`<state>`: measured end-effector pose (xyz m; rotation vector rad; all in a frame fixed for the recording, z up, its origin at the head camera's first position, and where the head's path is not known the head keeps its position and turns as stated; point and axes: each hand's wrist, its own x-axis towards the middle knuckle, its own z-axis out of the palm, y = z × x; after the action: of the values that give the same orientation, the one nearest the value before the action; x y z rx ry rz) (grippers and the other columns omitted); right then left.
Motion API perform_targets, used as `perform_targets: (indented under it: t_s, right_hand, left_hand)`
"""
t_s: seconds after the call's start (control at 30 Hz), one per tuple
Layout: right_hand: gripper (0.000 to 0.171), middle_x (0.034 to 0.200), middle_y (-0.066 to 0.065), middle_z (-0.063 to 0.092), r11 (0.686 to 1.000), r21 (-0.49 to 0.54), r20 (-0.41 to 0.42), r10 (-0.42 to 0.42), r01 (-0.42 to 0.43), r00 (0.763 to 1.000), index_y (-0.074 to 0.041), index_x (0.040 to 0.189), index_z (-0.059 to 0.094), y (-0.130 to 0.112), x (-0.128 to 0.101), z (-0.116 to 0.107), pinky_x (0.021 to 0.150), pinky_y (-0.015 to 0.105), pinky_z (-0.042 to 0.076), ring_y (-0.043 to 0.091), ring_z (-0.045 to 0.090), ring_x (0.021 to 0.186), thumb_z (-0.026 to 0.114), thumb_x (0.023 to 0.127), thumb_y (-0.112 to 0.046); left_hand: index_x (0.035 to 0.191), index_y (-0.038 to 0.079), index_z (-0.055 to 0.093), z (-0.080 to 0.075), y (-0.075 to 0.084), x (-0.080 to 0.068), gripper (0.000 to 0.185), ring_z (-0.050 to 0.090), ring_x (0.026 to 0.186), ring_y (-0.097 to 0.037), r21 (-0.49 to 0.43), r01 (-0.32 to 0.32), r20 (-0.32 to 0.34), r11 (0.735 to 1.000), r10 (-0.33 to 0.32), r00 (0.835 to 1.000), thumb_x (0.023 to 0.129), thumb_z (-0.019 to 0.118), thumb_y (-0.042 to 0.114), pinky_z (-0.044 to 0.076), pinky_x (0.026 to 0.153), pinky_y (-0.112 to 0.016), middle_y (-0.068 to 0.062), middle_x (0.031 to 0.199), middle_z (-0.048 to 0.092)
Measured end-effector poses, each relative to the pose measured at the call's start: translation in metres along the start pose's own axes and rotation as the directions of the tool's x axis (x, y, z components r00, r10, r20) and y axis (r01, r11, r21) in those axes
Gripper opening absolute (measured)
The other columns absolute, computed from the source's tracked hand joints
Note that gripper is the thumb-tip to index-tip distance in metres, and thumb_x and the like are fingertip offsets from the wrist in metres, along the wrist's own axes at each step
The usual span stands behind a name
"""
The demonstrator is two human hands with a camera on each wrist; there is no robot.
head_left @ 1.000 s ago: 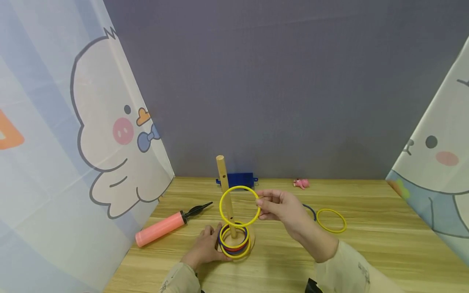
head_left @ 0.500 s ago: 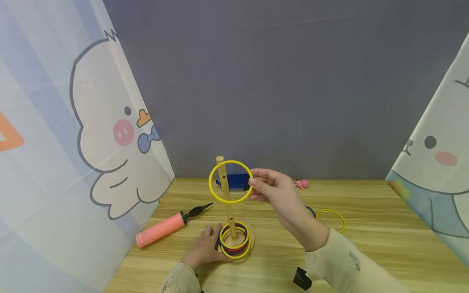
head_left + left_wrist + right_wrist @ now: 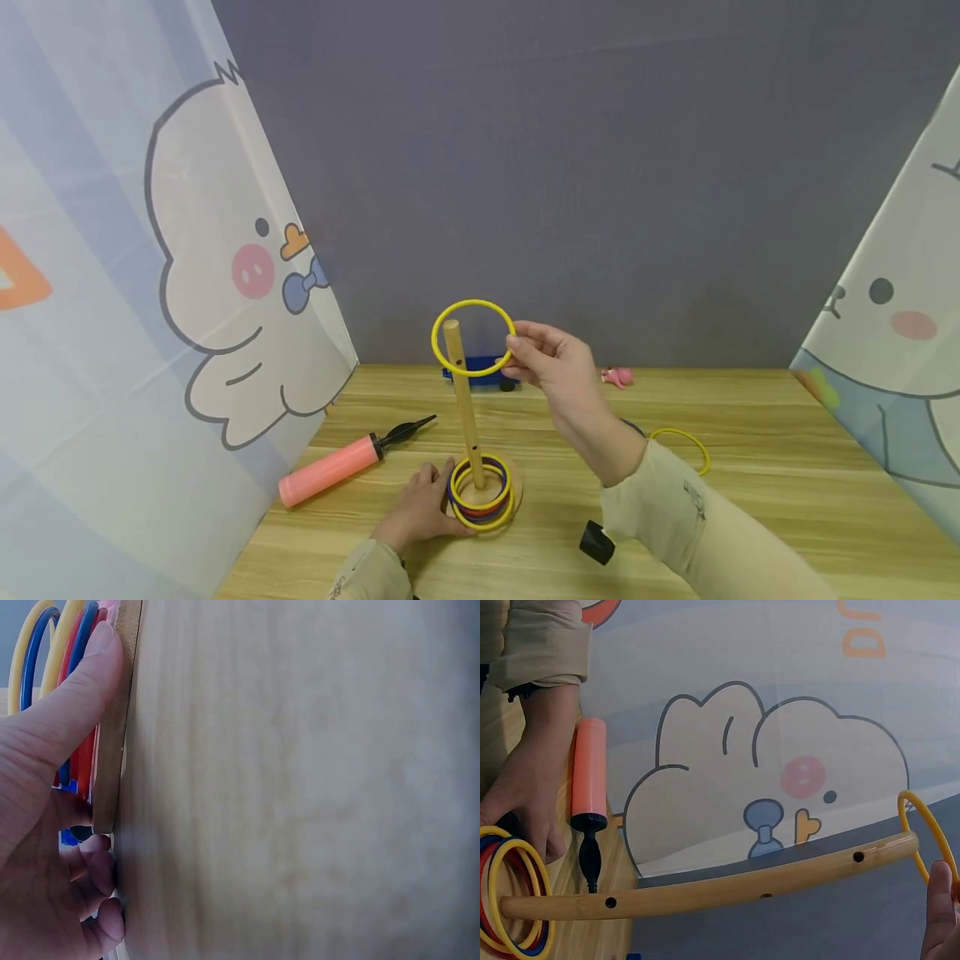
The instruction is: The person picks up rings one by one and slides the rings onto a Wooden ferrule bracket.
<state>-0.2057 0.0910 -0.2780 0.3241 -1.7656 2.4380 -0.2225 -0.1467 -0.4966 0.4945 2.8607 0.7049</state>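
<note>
My right hand (image 3: 558, 367) pinches a yellow ring (image 3: 474, 302) by its right side, at the top of an upright wooden post (image 3: 467, 408). In the right wrist view the post's tip meets the near part of the ring; I cannot tell whether it is inside. Around the foot of the post lie stacked yellow, blue and red rings (image 3: 482, 527). They sit on a round wooden base (image 3: 516, 482). With thumb and fingers, my left hand (image 3: 423, 508) holds the base at its left edge. The left wrist view shows the thumb (image 3: 71, 697) against the rings and the base's rim.
A pink hand pump (image 3: 330, 472) with a black nozzle lies left of the stand. Behind the post is a blue object (image 3: 483, 364), partly covered. A small pink toy (image 3: 618, 377) lies at the back. Another yellow ring (image 3: 701, 450) and a blue ring (image 3: 632, 426) lie right, partly hidden by the right arm.
My right hand has raised the yellow ring from low beside the post to its top, moving slightly left. The left hand and the stacked rings have stayed put.
</note>
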Motion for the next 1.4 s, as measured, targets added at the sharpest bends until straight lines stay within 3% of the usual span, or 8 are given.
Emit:
perform_targets:
  t_s: [0.33, 0.9, 1.17, 1.4]
  right_hand:
    - [0.029, 0.086, 0.008, 0.065, 0.994, -0.027, 0.005, 0.103, -0.103, 0.995, 0.007, 0.119, 0.062, 0.034, 0.002, -0.008, 0.07, 0.029, 0.056, 0.014, 0.066, 0.07, 0.065, 0.093, -0.004]
    - [0.031, 0.087, 0.01, 0.063, 0.953, -0.09, 0.013, 0.29, -0.288, 0.957, 0.015, 0.12, 0.057, 0.115, -0.025, -0.038, 0.066, 0.027, 0.055, 0.015, 0.063, 0.069, 0.062, 0.093, 0.002]
    - [0.031, 0.088, 0.015, 0.062, 0.938, -0.15, 0.025, 0.32, -0.313, 0.947, 0.018, 0.119, 0.056, 0.161, -0.039, -0.041, 0.064, 0.028, 0.055, 0.014, 0.063, 0.066, 0.062, 0.092, 0.003]
    - [0.031, 0.086, 0.016, 0.063, 0.933, -0.215, 0.026, 0.3, -0.288, 0.954, 0.02, 0.115, 0.057, 0.183, -0.042, -0.046, 0.06, 0.028, 0.055, 0.015, 0.063, 0.062, 0.064, 0.09, 0.003]
  left_hand:
    - [0.153, 0.002, 0.029, -0.001, 0.0, 0.0, 0.121, 0.033, 0.088, -0.023, 0.004, -0.003, -0.005, 1.0, 0.003, 1.0, 0.062, 0.086, 0.058, 0.032, 0.073, -0.038, -0.006, 0.101, 0.035]
    - [0.152, 0.002, 0.03, -0.001, 0.0, 0.0, 0.12, 0.033, 0.086, -0.023, 0.006, -0.008, -0.02, 1.0, 0.008, 1.0, 0.062, 0.086, 0.057, 0.031, 0.071, -0.037, -0.006, 0.098, 0.033]
    - [0.151, 0.002, 0.034, 0.002, -0.003, -0.001, 0.119, 0.032, 0.084, -0.023, 0.033, -0.019, -0.04, 0.999, 0.02, 0.999, 0.061, 0.085, 0.06, 0.03, 0.07, -0.036, -0.005, 0.096, 0.032]
    - [0.152, 0.0, 0.031, 0.001, -0.002, 0.001, 0.12, 0.033, 0.085, -0.021, 0.043, -0.014, -0.028, 0.999, 0.015, 0.999, 0.062, 0.085, 0.059, 0.031, 0.071, -0.036, -0.005, 0.098, 0.034]
